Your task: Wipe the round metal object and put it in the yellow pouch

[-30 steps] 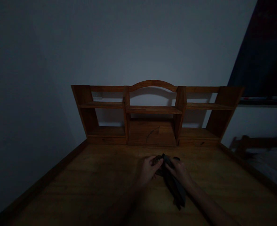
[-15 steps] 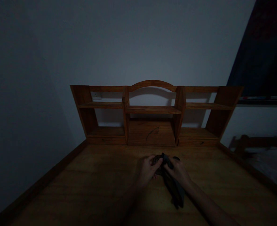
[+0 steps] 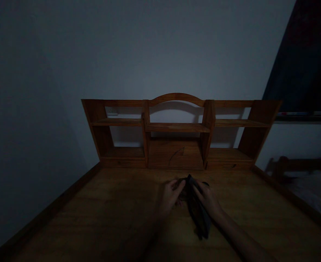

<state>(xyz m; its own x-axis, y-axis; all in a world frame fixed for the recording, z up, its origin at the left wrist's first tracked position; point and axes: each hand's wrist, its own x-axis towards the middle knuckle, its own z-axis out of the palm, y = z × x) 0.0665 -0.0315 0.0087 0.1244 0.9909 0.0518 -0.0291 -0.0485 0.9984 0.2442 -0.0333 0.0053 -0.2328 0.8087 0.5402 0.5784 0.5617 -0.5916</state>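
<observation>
My right hand [image 3: 208, 198] is closed on a dark, soft, pouch-like thing [image 3: 200, 216], thumb and fingers gripping its upper part. It is long and narrow, tilts up at the far end, and its lower end hangs toward me. My left hand [image 3: 170, 194] is closed in a pinch just left of it, around a small dark bundle [image 3: 182, 194] whose kind I cannot make out in the dim light. That bundle touches or overlaps the pouch's left edge. A bit of dark material shows beyond my right fingers.
Both hands are over a wooden desk [image 3: 108, 211] with raised side edges. Behind it stands a wooden shelf unit [image 3: 176, 127] against a pale wall [image 3: 160, 54]. A dark window or board [image 3: 304, 65] and a bed with pale bedding [image 3: 313, 189] are at the right.
The pouch-like thing's upper edge stands straighter and its lower end has shifted slightly left. My left thumb has drawn back a little from it; my right fingers lie flatter along its side.
</observation>
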